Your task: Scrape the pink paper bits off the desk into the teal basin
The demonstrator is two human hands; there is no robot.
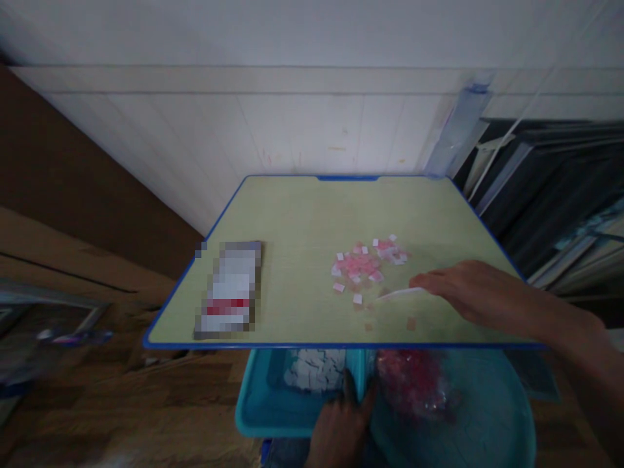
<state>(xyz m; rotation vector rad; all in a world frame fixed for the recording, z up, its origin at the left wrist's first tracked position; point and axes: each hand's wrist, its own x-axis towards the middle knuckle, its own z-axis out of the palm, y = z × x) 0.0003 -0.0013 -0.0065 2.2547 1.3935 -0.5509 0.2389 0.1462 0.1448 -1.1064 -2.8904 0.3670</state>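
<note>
My right hand (455, 287) is over the right part of the small table, its fingers closed on a thin white stick-like tool (402, 294). The tool's tip points left, just below a loose heap of small pink and white square pieces (359, 265). Beyond it lies a smaller cluster of similar pieces (390, 250). Below the table's front edge, my left hand (341, 422) reaches up at the rim between two teal containers. Its thumb and a finger are stretched out and apart, and I see nothing held in them.
The pale green table (302, 214) has a blue edge. A pixelated phone-like object (229, 289) lies at its left. Underneath, the left teal bin (258, 403) holds white pieces (316, 370), and the round teal basin (517, 416) holds a clear bag of red-pink material (414, 383). A plastic bottle (458, 130) stands behind.
</note>
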